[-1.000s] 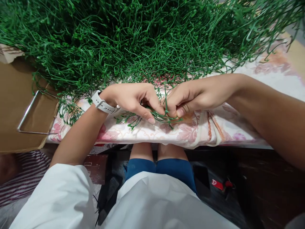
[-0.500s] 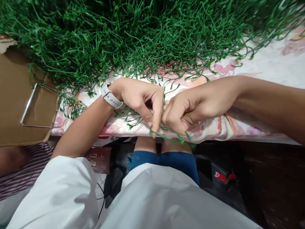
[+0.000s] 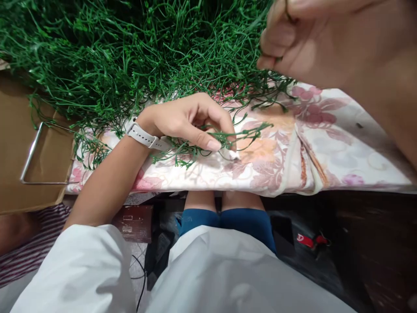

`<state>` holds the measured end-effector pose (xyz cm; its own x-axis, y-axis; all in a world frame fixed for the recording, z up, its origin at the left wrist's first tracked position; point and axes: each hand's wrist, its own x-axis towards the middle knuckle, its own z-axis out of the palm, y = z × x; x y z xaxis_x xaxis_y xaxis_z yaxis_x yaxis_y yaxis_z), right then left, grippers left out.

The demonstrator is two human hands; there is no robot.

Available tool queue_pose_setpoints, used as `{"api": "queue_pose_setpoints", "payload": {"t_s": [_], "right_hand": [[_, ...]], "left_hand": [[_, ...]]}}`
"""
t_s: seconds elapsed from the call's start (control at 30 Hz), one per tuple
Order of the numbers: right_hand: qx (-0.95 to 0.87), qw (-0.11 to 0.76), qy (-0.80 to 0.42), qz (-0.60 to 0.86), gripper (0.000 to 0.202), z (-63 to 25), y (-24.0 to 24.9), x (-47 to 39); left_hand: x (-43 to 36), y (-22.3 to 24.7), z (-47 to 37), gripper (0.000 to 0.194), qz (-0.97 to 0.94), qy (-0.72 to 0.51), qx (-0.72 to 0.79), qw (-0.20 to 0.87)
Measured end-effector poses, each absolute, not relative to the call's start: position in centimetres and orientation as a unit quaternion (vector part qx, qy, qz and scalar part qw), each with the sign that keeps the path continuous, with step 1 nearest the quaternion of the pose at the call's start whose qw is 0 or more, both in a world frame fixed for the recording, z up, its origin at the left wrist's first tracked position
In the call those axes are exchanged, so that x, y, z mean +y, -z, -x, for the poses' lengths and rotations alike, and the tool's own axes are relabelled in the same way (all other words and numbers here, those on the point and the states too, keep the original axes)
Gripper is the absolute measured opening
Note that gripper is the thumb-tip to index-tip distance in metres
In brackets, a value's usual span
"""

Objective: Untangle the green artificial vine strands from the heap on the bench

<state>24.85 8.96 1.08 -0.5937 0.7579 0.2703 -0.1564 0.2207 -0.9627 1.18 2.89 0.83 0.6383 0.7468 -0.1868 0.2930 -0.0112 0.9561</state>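
My left hand (image 3: pixel 195 121), with a white watch on its wrist, is low over the front of the cloth-covered table. Its thumb and fingers are closed on several thin green stems (image 3: pixel 250 135) with small budded tips, which point to the right. My right hand (image 3: pixel 293 43) is raised at the upper right, in front of the pile's right side, fingers curled in. A thin dark green strand shows between its fingers. Behind both hands lies a large heap of green stems (image 3: pixel 130 48).
A floral cloth (image 3: pixel 260 169) covers the table, folded at the front edge. At the left stand a cardboard box (image 3: pixel 13 143) and a bent metal wire frame (image 3: pixel 32 152). Another person's striped clothing (image 3: pixel 32 248) shows at lower left.
My right hand has moved away from my left hand, up and to the right. My left hand has shifted slightly up, and the stems in it now point right over the cloth.
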Motion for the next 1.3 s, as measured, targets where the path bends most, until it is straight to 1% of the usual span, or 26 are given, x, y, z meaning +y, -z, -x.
{"api": "queue_pose_setpoints", "payload": {"t_s": [0.03, 0.1, 0.2, 0.33, 0.43, 0.57, 0.67, 0.8, 0.9, 1.0, 1.1, 1.17, 1.2, 1.23, 1.3], "right_hand": [[-0.663, 0.434, -0.549, 0.265, 0.030, -24.5, -1.0, 9.3], [-0.649, 0.514, -0.470, 0.305, 0.026, -23.9, -0.4, 10.2], [-0.652, 0.551, -0.414, 0.316, 0.021, -23.7, 0.5, 11.2], [-0.698, 0.529, -0.373, 0.306, 0.028, -24.4, 0.7, 11.0], [-0.731, 0.522, -0.302, 0.320, 0.029, -24.7, 0.5, 10.5], [-0.735, 0.535, -0.218, 0.354, 0.023, -24.8, 0.2, 10.5], [-0.742, 0.517, -0.197, 0.379, 0.017, -25.0, 0.2, 11.2], [-0.741, 0.510, -0.165, 0.405, 0.017, -25.3, 0.2, 11.4], [-0.753, 0.523, -0.166, 0.364, 0.020, -25.2, 0.1, 10.3], [-0.799, 0.516, -0.161, 0.264, 0.020, -24.9, 0.1, 8.5], [-0.859, 0.449, -0.141, 0.201, 0.023, -24.3, 0.3, 7.2], [-0.882, 0.404, -0.126, 0.208, 0.031, -23.9, 0.7, 7.0], [-0.886, 0.397, -0.122, 0.208, 0.036, -23.7, 1.0, 7.2], [-0.887, 0.401, -0.120, 0.195, 0.039, -23.5, 1.4, 7.5], [-0.884, 0.434, -0.110, 0.135, 0.041, -23.3, 2.1, 8.3]], "left_hand": [[2.9, -0.8, -1.1, 0.041, -0.693, -0.199, 0.380, 0.579], [3.0, -0.7, -1.1, 0.041, -0.711, -0.182, 0.361, 0.576], [3.2, -0.4, -1.0, 0.039, -0.717, -0.182, 0.331, 0.586], [3.2, -0.2, -0.9, 0.034, -0.711, -0.228, 0.317, 0.585], [3.2, -0.3, -0.9, 0.034, -0.696, -0.262, 0.335, 0.578], [3.1, -0.4, -0.9, 0.030, -0.692, -0.284, 0.335, 0.573], [3.1, -0.4, -1.0, 0.032, -0.685, -0.291, 0.338, 0.575], [3.2, -0.1, -1.1, 0.033, -0.673, -0.331, 0.339, 0.568], [3.3, 0.2, -1.1, 0.032, -0.656, -0.372, 0.342, 0.560], [3.5, 0.6, -1.2, 0.033, -0.618, -0.428, 0.348, 0.560], [3.8, 0.9, -1.2, 0.037, -0.592, -0.471, 0.335, 0.562], [3.9, 1.0, -1.1, 0.041, -0.587, -0.479, 0.325, 0.566], [4.0, 1.0, -1.0, 0.042, -0.585, -0.480, 0.321, 0.570], [4.0, 1.0, -1.0, 0.042, -0.584, -0.480, 0.316, 0.573], [4.1, 1.1, -0.9, 0.040, -0.587, -0.475, 0.307, 0.579]]}}
